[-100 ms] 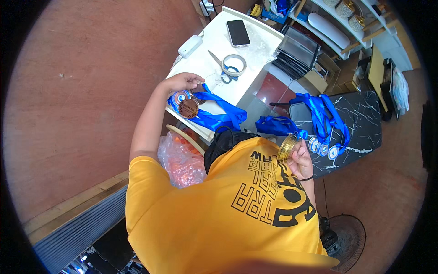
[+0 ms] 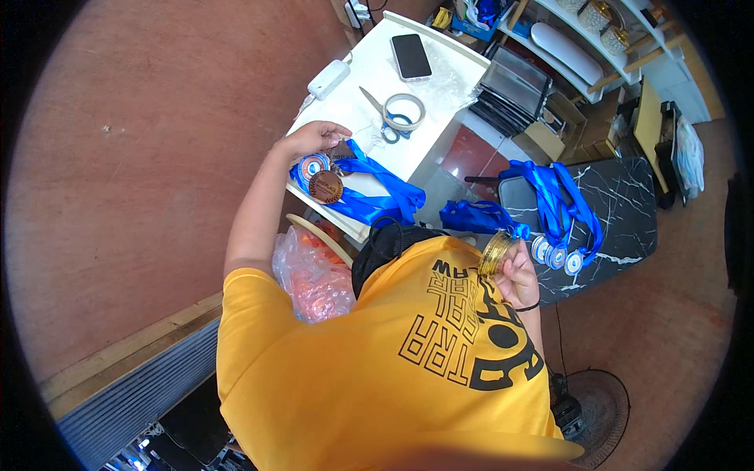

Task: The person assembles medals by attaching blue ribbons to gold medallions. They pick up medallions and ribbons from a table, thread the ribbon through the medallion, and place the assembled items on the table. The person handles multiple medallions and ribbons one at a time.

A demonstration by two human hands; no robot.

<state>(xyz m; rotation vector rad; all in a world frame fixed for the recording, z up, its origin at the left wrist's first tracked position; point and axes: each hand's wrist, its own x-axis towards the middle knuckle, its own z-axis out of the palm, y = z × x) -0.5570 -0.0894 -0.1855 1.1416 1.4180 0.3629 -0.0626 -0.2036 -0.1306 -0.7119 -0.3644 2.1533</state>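
At the desk's near left end, my left hand (image 2: 312, 140) has its fingertips closed at the upper edge of a bronze medal (image 2: 342, 157). Another round bronze medal (image 2: 326, 187) lies just below it. Beside them is a medal with a white and blue printed face (image 2: 314, 166). Their blue ribbons (image 2: 389, 188) stretch rightward over the desk. Close to my body on the right, my right hand (image 2: 518, 276) grips a stack of gold medals (image 2: 496, 253) edge-on. Blue ribbons (image 2: 479, 216) run from that stack; part of the stack is hidden by my fingers.
On the white desk (image 2: 369, 74) are a phone (image 2: 411, 56), scissors (image 2: 389, 125), a tape roll (image 2: 404, 112) and a white adapter (image 2: 328, 79). Ribboned medals (image 2: 558, 256) lie on a black marbled surface (image 2: 628, 204) at right. A plastic bag (image 2: 312, 275) and a fan (image 2: 597, 416) stand nearby.
My left hand has risen slightly, and the bronze medal at its fingertips now shows more of its face. My right hand and the gold stack keep their place.
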